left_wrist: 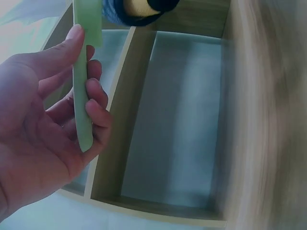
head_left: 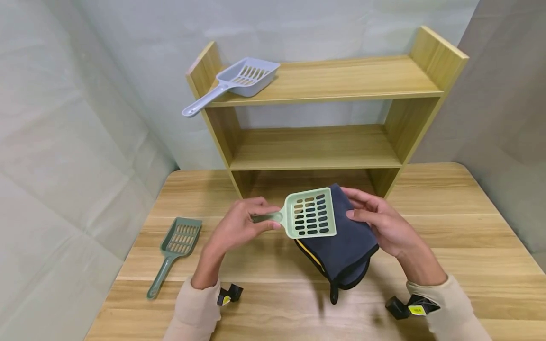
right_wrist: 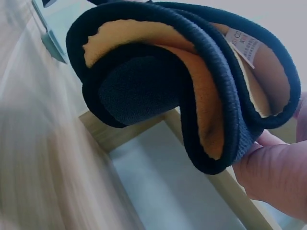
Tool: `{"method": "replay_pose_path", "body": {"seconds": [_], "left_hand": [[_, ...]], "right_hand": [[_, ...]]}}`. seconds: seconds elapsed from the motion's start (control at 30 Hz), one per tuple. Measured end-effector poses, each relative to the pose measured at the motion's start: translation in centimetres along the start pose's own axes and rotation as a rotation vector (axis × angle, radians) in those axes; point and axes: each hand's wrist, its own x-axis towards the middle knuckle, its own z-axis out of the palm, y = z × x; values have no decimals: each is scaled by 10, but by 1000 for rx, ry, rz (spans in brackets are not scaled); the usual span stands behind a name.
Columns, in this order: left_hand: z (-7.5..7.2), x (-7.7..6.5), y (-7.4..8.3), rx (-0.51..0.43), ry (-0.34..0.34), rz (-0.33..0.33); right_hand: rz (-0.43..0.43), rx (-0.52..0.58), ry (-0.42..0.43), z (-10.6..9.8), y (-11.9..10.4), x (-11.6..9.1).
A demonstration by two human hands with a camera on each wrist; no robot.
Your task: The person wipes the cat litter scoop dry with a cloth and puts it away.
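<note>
In the head view my left hand (head_left: 247,220) grips the handle of a light green litter scoop (head_left: 291,213), its slotted pan pointing right. The left wrist view shows the fingers curled round the green handle (left_wrist: 82,105). My right hand (head_left: 381,222) holds a folded navy cloth (head_left: 354,241) with black edging, a hanging loop and a yellow underside. The scoop's pan overlaps the cloth in the head view; whether they touch I cannot tell. Close up in the right wrist view, the cloth (right_wrist: 139,88) shows several folded layers and a white tag (right_wrist: 243,45).
A dark green litter scoop (head_left: 181,239) lies on the wooden table (head_left: 273,293) at the left. On the top board of the wooden shelf (head_left: 332,83) sits a lavender litter scoop (head_left: 251,76), its handle sticking out past the left front edge. Pale sheeting hangs behind and beside the table.
</note>
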Motion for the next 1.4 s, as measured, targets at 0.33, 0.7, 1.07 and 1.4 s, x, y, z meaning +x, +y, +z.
{"method": "replay_pose_path", "body": {"seconds": [0.33, 0.7, 1.07, 1.4], "left_hand": [[7, 2, 0, -17, 0, 1], [3, 0, 2, 4, 13, -3], [-7, -2, 0, 20, 54, -39], [-1, 0, 1, -14, 98, -9]], "right_hand": [[16, -51, 33, 7, 8, 4], [26, -86, 46, 6, 5, 3], [-14, 22, -33, -1, -7, -5], [33, -34, 3, 6, 4, 1]]}}
